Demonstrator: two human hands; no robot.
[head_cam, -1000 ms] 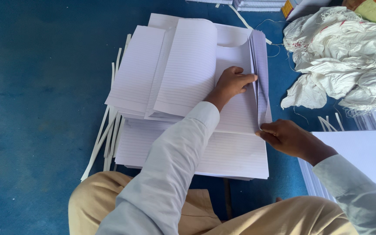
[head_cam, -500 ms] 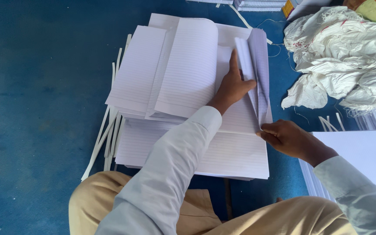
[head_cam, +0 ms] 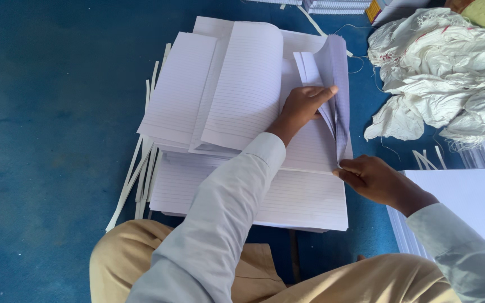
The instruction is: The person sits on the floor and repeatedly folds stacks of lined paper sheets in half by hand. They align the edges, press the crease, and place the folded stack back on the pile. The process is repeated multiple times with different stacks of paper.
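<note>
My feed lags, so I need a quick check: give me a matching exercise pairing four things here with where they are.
1. left hand
2. right hand
3. crumpled white cloth
4. thin white paper strips

a. left of the stack
b. pinching the sheets' lower edge
c. far right on the blue floor
d. lifting the white lined sheets

Pairs: 1-d, 2-b, 3-c, 4-a

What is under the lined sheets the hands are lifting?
More lined sheets, on a bigger stack on the blue floor. The left hand and raised sheets cover the rest.

Matt ruled paper sheets (head_cam: 242,95); crumpled cloth (head_cam: 450,73).
</note>
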